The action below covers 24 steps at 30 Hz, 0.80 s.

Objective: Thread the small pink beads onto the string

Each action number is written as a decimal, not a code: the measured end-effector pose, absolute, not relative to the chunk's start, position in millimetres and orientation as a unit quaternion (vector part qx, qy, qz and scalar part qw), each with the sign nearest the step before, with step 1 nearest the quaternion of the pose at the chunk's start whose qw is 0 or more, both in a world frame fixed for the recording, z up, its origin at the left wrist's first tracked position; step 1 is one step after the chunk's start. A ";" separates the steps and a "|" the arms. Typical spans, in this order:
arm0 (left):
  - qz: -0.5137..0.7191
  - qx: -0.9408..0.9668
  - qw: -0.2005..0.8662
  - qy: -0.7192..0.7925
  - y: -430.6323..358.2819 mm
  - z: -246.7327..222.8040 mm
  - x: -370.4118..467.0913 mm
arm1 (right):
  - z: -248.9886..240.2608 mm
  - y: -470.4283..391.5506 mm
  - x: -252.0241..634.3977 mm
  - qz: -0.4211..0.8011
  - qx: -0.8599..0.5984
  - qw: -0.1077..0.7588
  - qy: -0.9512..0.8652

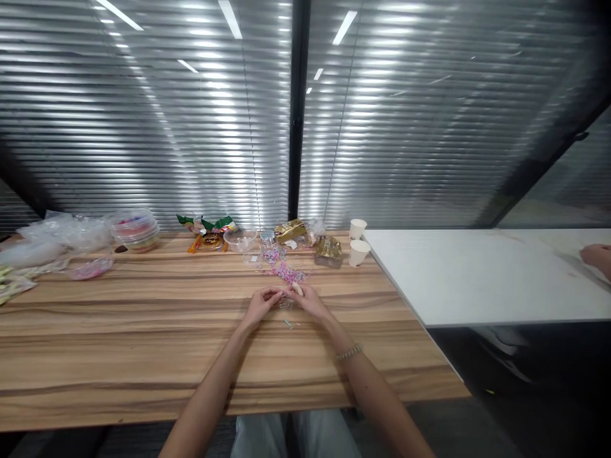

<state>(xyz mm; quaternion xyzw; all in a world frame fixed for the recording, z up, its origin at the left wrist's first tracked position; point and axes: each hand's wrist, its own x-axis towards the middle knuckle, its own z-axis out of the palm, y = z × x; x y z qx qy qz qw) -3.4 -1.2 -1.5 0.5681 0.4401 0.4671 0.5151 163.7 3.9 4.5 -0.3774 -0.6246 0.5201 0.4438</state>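
Note:
My left hand [261, 302] and my right hand [310, 302] meet over the wooden table, fingertips pinched close together. What they hold between them is too small to make out. A whitish bit [296, 289] shows at the fingers of my right hand. Just beyond lies a loose pile of tiny pink, purple and pale pieces [289, 273]. Beneath the fingers are some small silvery-grey pieces [286, 305], partly hidden. Nearer to me, a short thin grey piece [288, 324] rests on the wood.
Along the back stand a clear bowl [240, 240], a silver-topped container [268, 238], gold packets [289, 229], green snack bags [214, 224] and two paper cups [359, 252]. Stacked plastic tubs [135, 229] and clear bags [62, 235] sit left. Another person's hand [597, 257] rests over the white table [468, 280].

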 end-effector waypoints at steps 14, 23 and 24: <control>0.504 0.514 0.527 0.452 -3.6 5.8 -2.7 | 4.3 1.3 162.2 0.544 -0.365 0.441 -0.613; 0.523 0.462 0.558 0.449 -2.6 7.0 -4.1 | -18.8 8.8 161.3 0.584 -0.333 0.407 -0.619; 0.520 0.455 0.569 0.446 -2.8 7.4 -4.1 | -18.5 9.0 161.2 0.575 -0.330 0.407 -0.628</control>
